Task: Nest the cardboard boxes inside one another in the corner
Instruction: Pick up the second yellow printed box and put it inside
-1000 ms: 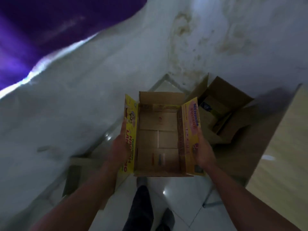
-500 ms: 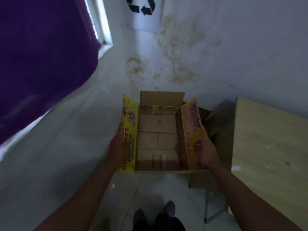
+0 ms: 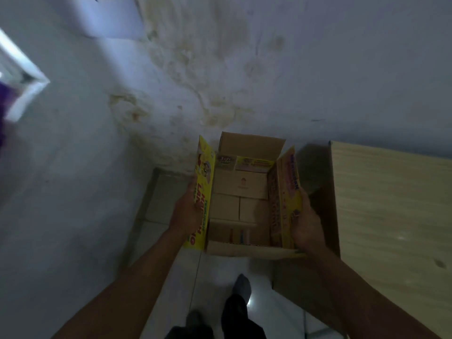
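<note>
Both hands, left hand (image 3: 187,211) and right hand (image 3: 305,220), grip the open cardboard box (image 3: 241,199) between them.

A single wide-angle view comes from the person's head, looking forward and steeply down into a room corner. It sits close above the open cardboard box (image 3: 241,199), which fills the lower middle of the frame, with both forearms reaching in from the bottom edge toward it. Beyond the box rises the stained wall (image 3: 220,77); below the box the tiled floor (image 3: 212,277) and the person's feet show. Right of the box a wooden bench (image 3: 391,216) runs off frame. Edges bend with lens distortion.
</note>
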